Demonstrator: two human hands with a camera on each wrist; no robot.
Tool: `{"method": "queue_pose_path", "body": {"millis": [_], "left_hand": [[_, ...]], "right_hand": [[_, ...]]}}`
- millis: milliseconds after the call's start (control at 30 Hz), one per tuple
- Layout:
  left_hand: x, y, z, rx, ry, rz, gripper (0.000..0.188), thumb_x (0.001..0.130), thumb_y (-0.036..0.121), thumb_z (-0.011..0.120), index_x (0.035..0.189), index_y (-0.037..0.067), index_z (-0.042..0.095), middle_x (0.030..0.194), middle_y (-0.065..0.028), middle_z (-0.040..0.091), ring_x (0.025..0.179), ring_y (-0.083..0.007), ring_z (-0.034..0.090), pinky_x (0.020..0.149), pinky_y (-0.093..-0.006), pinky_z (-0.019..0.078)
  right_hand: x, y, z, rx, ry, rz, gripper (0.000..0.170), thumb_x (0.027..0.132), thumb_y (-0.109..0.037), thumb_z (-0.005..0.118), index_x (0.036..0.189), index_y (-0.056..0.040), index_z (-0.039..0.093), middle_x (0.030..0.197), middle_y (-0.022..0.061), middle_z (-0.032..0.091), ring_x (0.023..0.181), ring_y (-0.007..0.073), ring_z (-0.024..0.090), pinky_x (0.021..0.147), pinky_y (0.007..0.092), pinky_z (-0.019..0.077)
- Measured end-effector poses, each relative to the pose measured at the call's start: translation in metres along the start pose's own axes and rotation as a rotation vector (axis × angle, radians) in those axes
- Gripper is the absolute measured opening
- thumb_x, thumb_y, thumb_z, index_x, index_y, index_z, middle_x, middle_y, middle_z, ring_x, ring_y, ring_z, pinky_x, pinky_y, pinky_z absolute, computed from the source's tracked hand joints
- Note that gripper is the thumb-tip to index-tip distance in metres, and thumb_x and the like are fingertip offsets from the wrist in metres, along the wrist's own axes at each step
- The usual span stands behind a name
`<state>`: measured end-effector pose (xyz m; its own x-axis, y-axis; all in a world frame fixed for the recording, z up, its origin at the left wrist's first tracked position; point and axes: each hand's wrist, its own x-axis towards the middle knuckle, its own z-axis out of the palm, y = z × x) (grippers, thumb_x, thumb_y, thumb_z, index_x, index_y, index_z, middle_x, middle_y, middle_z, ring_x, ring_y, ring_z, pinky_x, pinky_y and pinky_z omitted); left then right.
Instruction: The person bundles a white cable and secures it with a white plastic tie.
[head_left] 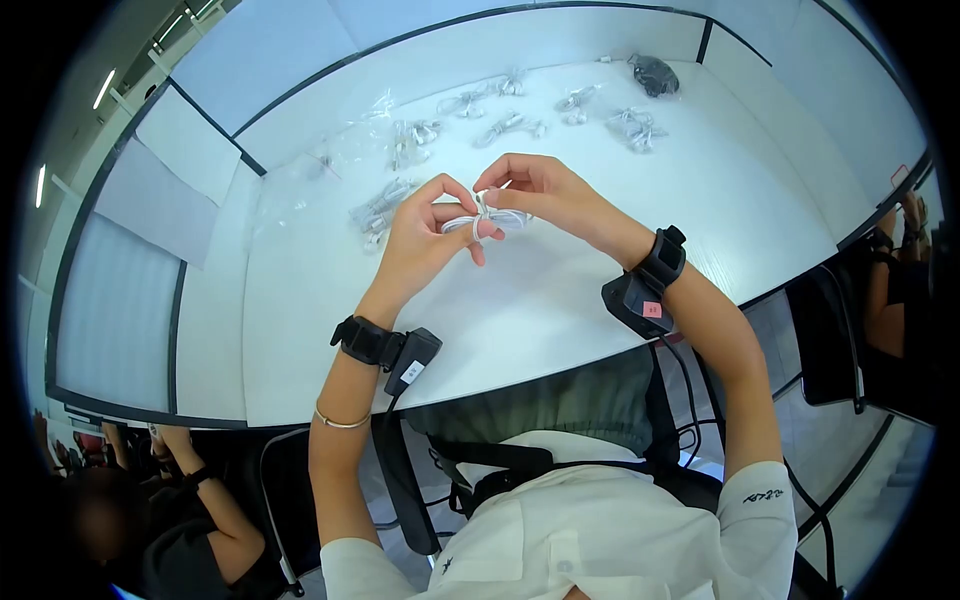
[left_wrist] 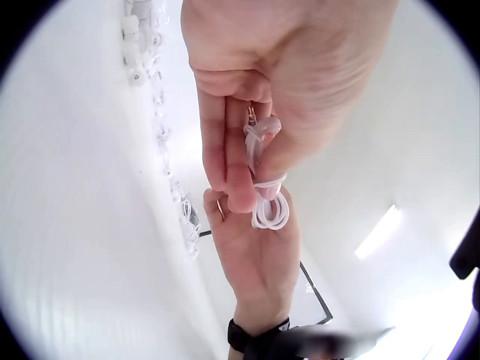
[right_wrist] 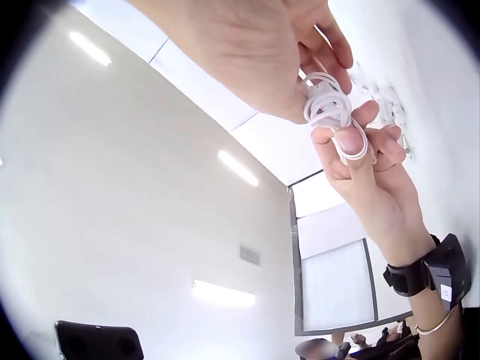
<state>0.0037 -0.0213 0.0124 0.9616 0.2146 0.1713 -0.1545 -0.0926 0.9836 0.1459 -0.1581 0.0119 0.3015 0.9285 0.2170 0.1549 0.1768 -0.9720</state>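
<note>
Both hands meet over the table around a coiled white cable (head_left: 510, 219), bundled into loops with a strand wrapped across its middle. My left hand (head_left: 415, 238) grips one end of the bundle between thumb and fingers. A small metal plug tip (left_wrist: 252, 114) shows between that hand's fingers in the left wrist view. My right hand (head_left: 550, 195) pinches the bundle near the wrapped strand, its fingertips close to the left ones. From the right wrist, the loops (right_wrist: 328, 101) stand out between the hands, with a strand around the left thumb; the right fingertips are partly hidden.
Several bagged white cables (head_left: 382, 205) lie on the white table (head_left: 600, 290), mostly toward the back. A dark bagged item (head_left: 655, 75) sits at the back right. Clear plastic bags (head_left: 290, 190) lie at the left. Low partitions (head_left: 480, 50) edge the table.
</note>
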Motion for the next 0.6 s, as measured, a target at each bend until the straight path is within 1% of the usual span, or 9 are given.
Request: {"method": "queue_pose_path", "body": {"millis": [33,167,233,267,367,467,567,600], "left_hand": [[0.001,-0.001,0.001,0.002,-0.004,0.010,0.021,0.081,0.005,0.064,0.094,0.002,0.048,0.087,-0.0188,0.066,0.069,-0.0189,0.066,0.057,-0.0268,0.0512],[0.003,-0.001,0.003,-0.010,0.036,-0.046,0.018,0.081,0.003,0.064,0.094,-0.001,0.053,0.085,-0.0161,0.067,0.072,-0.0199,0.067,0.058,-0.0257,0.0521],[0.006,-0.004,0.001,-0.003,0.074,-0.058,0.016,0.081,0.002,0.064,0.093,-0.003,0.056,0.084,-0.0145,0.067,0.073,-0.0202,0.067,0.059,-0.0250,0.0523],[0.006,-0.004,0.000,0.026,0.055,-0.053,0.017,0.081,0.005,0.064,0.094,-0.004,0.057,0.085,-0.0139,0.067,0.073,-0.0201,0.067,0.059,-0.0257,0.0525],[0.004,-0.007,-0.002,0.070,0.020,-0.040,0.020,0.083,0.010,0.065,0.095,-0.004,0.058,0.086,-0.0124,0.066,0.073,-0.0196,0.066,0.060,-0.0268,0.0527],[0.004,-0.009,-0.002,0.039,0.014,-0.019,0.021,0.083,0.011,0.065,0.098,-0.004,0.060,0.087,-0.0114,0.066,0.073,-0.0186,0.066,0.060,-0.0260,0.0522],[0.004,-0.011,-0.004,0.023,0.002,-0.025,0.024,0.084,0.012,0.064,0.102,-0.003,0.060,0.088,-0.0104,0.065,0.075,-0.0176,0.065,0.059,-0.0256,0.0513],[0.004,-0.009,-0.003,0.016,0.006,-0.031,0.024,0.084,0.012,0.064,0.103,-0.003,0.060,0.088,-0.0102,0.065,0.076,-0.0174,0.065,0.059,-0.0258,0.0512]], "right_hand": [[0.000,-0.002,0.000,-0.002,0.003,-0.001,0.025,0.085,-0.023,0.062,0.098,-0.0018,0.061,0.089,0.0057,0.062,0.083,0.0120,0.060,0.076,0.0247,0.0450],[0.000,-0.005,-0.001,0.001,0.022,-0.029,0.022,0.084,-0.021,0.061,0.097,-0.0029,0.062,0.088,0.0050,0.063,0.084,0.0120,0.059,0.076,0.0261,0.0454],[-0.001,-0.005,-0.001,-0.055,0.029,-0.074,0.020,0.083,-0.019,0.061,0.096,-0.0037,0.062,0.088,0.0054,0.063,0.085,0.0130,0.058,0.078,0.0273,0.0449],[0.000,-0.005,-0.002,-0.083,0.029,-0.097,0.020,0.083,-0.019,0.060,0.095,-0.0041,0.062,0.087,0.0056,0.063,0.085,0.0135,0.058,0.078,0.0279,0.0446],[-0.001,-0.002,0.002,-0.322,0.035,-0.269,0.020,0.080,-0.018,0.060,0.094,-0.0041,0.064,0.085,0.0061,0.062,0.084,0.0156,0.057,0.080,0.0295,0.0434],[-0.005,-0.008,0.004,-0.352,0.024,-0.282,0.020,0.080,-0.017,0.059,0.093,-0.0031,0.064,0.083,0.0074,0.061,0.081,0.0179,0.056,0.079,0.0300,0.0426],[-0.004,-0.010,-0.003,-0.456,-0.040,-0.320,0.020,0.083,-0.014,0.058,0.100,-0.0049,0.063,0.083,0.0043,0.058,0.083,0.0150,0.054,0.082,0.0287,0.0419],[-0.004,-0.011,-0.003,-0.486,-0.033,-0.336,0.020,0.083,-0.014,0.058,0.100,-0.0046,0.063,0.084,0.0046,0.058,0.083,0.0152,0.054,0.081,0.0289,0.0421]]}}
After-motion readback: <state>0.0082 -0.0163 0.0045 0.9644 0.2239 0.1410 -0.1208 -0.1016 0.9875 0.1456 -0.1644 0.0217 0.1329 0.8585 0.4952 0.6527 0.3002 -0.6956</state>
